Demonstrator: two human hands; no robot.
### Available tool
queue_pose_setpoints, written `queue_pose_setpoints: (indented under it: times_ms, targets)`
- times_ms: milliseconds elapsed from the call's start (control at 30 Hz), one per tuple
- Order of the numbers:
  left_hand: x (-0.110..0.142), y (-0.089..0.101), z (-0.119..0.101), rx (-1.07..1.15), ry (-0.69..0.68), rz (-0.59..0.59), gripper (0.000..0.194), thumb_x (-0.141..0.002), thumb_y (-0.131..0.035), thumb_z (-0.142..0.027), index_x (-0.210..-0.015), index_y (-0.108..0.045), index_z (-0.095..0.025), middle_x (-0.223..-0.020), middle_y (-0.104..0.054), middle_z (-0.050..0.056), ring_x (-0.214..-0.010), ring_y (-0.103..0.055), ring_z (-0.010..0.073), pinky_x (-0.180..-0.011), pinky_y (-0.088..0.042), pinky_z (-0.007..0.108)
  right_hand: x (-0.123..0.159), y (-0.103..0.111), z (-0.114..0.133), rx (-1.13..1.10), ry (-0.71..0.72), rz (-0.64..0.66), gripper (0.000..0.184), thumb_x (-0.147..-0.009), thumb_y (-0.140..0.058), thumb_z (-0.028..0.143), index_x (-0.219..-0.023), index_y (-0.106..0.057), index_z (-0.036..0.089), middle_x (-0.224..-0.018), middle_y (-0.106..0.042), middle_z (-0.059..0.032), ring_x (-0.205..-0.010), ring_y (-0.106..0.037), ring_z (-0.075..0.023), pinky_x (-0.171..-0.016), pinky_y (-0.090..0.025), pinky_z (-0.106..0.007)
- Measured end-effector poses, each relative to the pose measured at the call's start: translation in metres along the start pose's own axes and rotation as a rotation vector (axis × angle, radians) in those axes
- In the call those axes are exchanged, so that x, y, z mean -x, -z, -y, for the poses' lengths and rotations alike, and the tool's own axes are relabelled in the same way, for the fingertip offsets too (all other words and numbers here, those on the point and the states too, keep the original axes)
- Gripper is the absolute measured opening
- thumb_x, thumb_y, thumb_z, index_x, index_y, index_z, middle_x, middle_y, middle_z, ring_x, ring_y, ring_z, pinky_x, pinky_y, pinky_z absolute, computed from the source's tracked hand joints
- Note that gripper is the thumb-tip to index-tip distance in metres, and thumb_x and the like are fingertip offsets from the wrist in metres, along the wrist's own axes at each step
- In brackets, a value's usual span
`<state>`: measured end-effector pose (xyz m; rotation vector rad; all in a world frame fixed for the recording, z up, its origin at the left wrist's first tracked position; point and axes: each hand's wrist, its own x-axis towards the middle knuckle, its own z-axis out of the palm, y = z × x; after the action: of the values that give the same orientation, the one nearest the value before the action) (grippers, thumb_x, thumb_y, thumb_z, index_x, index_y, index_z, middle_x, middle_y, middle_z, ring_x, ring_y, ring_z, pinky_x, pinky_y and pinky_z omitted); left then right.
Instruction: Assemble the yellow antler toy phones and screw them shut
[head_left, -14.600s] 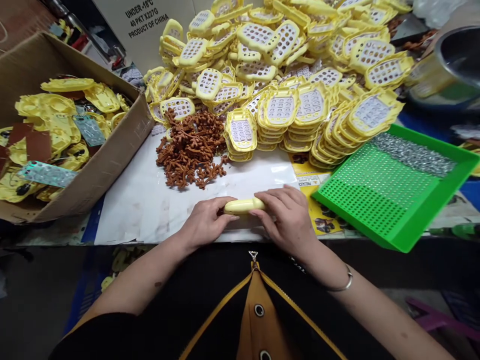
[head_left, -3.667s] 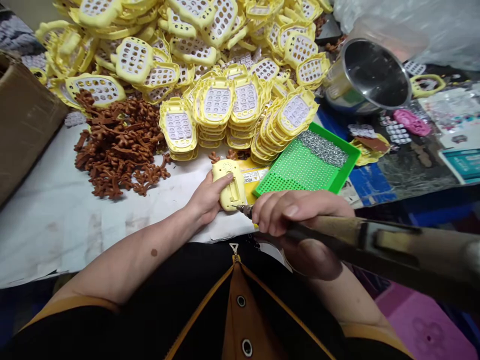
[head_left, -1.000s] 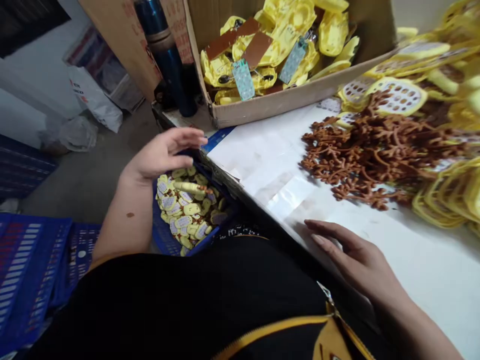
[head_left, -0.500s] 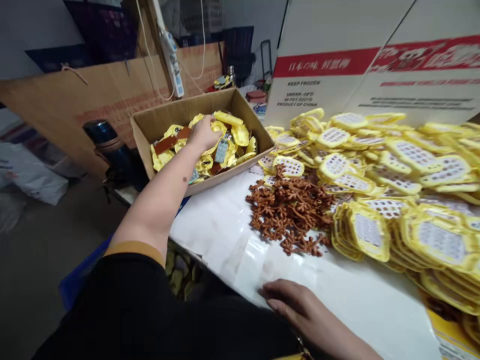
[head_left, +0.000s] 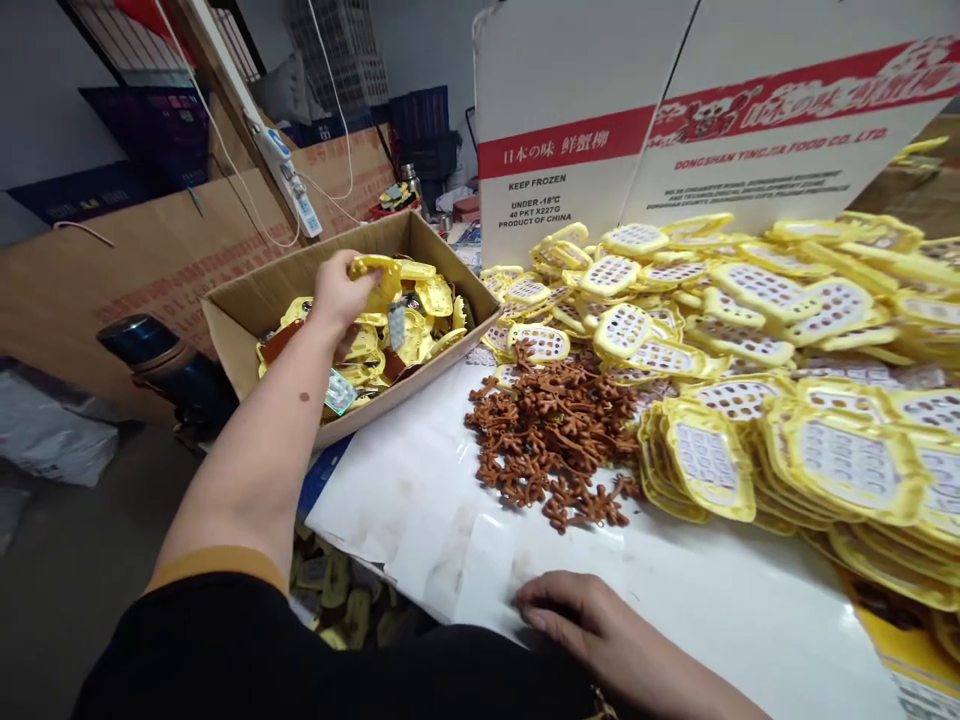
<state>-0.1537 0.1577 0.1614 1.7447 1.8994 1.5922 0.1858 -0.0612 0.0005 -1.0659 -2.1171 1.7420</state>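
My left hand (head_left: 341, 290) reaches into an open cardboard box (head_left: 247, 300) at the far left and is closed on a yellow plastic shell (head_left: 382, 275), lifted above the other yellow shells and small circuit boards in the box. My right hand (head_left: 585, 625) lies flat and open on the white sheet (head_left: 420, 480) at the table's near edge, holding nothing. A heap of brown rubber pieces (head_left: 551, 430) sits in the middle of the sheet.
Stacks and a large pile of yellow keypad fronts (head_left: 750, 340) cover the right and back of the table. A white printed carton (head_left: 600, 130) stands behind. A dark blue flask (head_left: 161, 360) stands left of the box. A power strip (head_left: 289, 185) hangs on the board.
My left hand has left the crate under the table, reached into the cardboard box and lifted out a yellow shell. My right hand stays flat on the sheet.
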Motion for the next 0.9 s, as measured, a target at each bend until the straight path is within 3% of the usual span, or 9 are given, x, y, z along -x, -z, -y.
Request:
queue_pose_setpoints:
  times_ms: [100,200,300,400,500,567,633,733,900]
  targets:
    - [0.010,0.015,-0.031,0.307,-0.068,-0.048,0.023,-0.066,-0.075,-0.030,-0.080,-0.060,-0.020,-0.077,-0.065,-0.001,-0.075,-0.062,0.0159,-0.071,-0.050,0.029,0.001,0.003,0.004,0.029,0.040,-0.012,0.029,-0.088,-0.050,0.039,-0.099,-0.071,0.023,-0.100,-0.074,-0.0060,-0.093,-0.068,-0.0221,-0.086,-0.053,-0.033]
    - [0.032,0.024,-0.069,0.526,-0.079,0.028,0.020,-0.066,-0.075,-0.031,-0.078,-0.061,-0.020,-0.076,-0.068,0.000,-0.078,-0.066,0.0188,-0.072,-0.054,0.031,-0.002,0.013,0.009,0.059,0.115,-0.064,0.029,-0.088,-0.050,0.040,-0.098,-0.071,0.022,-0.098,-0.074,-0.0076,-0.091,-0.068,-0.0231,-0.083,-0.054,-0.035]
    - [0.069,0.021,-0.101,0.646,0.046,0.196,0.021,-0.065,-0.073,-0.028,-0.081,-0.064,-0.018,-0.079,-0.071,0.003,-0.083,-0.069,0.0227,-0.073,-0.057,0.034,-0.011,0.028,0.018,0.000,0.227,-0.190,0.033,-0.087,-0.053,0.044,-0.099,-0.071,0.020,-0.100,-0.073,-0.0101,-0.093,-0.067,-0.0238,-0.085,-0.053,-0.039]
    - [0.117,0.005,-0.121,0.734,0.244,0.394,0.025,-0.065,-0.073,-0.030,-0.083,-0.066,-0.014,-0.079,-0.073,0.007,-0.082,-0.070,0.0252,-0.072,-0.058,0.037,-0.021,0.041,0.028,-0.254,0.358,-0.407,0.049,-0.078,-0.067,0.047,-0.120,-0.061,0.023,-0.127,-0.062,-0.0110,-0.116,-0.059,-0.0243,-0.101,-0.046,-0.042]
    - [0.166,-0.018,-0.127,0.775,0.428,0.553,0.028,-0.065,-0.075,-0.034,-0.083,-0.068,-0.014,-0.075,-0.073,0.007,-0.071,-0.070,0.0232,-0.066,-0.058,0.035,-0.024,0.050,0.039,-0.554,0.515,-0.368,0.078,-0.064,-0.080,0.047,-0.133,-0.049,0.028,-0.138,-0.055,-0.0095,-0.127,-0.051,-0.0230,-0.106,-0.042,-0.041]
    - [0.195,-0.033,-0.126,0.797,0.518,0.602,0.029,-0.064,-0.078,-0.034,-0.084,-0.069,-0.015,-0.075,-0.073,0.005,-0.065,-0.068,0.0204,-0.063,-0.057,0.032,-0.020,0.055,0.043,-0.663,0.536,-0.353,0.067,-0.066,-0.077,0.050,-0.125,-0.055,0.027,-0.126,-0.063,-0.0081,-0.112,-0.060,-0.0208,-0.097,-0.049,-0.039]
    - [0.216,-0.046,-0.123,0.823,0.583,0.661,0.030,-0.064,-0.079,-0.035,-0.083,-0.069,-0.015,-0.076,-0.073,0.005,-0.066,-0.069,0.0203,-0.064,-0.057,0.032,-0.013,0.058,0.043,-0.671,0.466,-0.438,0.050,-0.068,-0.074,0.053,-0.107,-0.066,0.022,-0.101,-0.071,-0.0056,-0.086,-0.066,-0.0159,-0.080,-0.054,-0.033]
    - [0.234,-0.056,-0.118,0.833,0.643,0.748,0.032,-0.066,-0.078,-0.038,-0.085,-0.069,-0.014,-0.080,-0.073,0.008,-0.076,-0.070,0.0245,-0.072,-0.057,0.036,0.000,0.058,0.037,-0.606,0.303,-0.542,0.044,-0.066,-0.072,0.058,-0.079,-0.068,0.016,-0.066,-0.066,-0.0003,-0.054,-0.056,-0.0098,-0.054,-0.047,-0.025]
    - [0.252,-0.053,-0.105,0.912,0.585,0.961,0.049,-0.059,-0.082,-0.041,-0.098,-0.069,-0.015,-0.095,-0.073,0.013,-0.096,-0.068,0.0322,-0.083,-0.055,0.040,0.021,0.047,0.028,-0.654,0.267,-0.603,0.048,-0.063,-0.072,0.062,-0.067,-0.062,0.015,-0.055,-0.060,0.0020,-0.050,-0.055,-0.0092,-0.052,-0.047,-0.025]
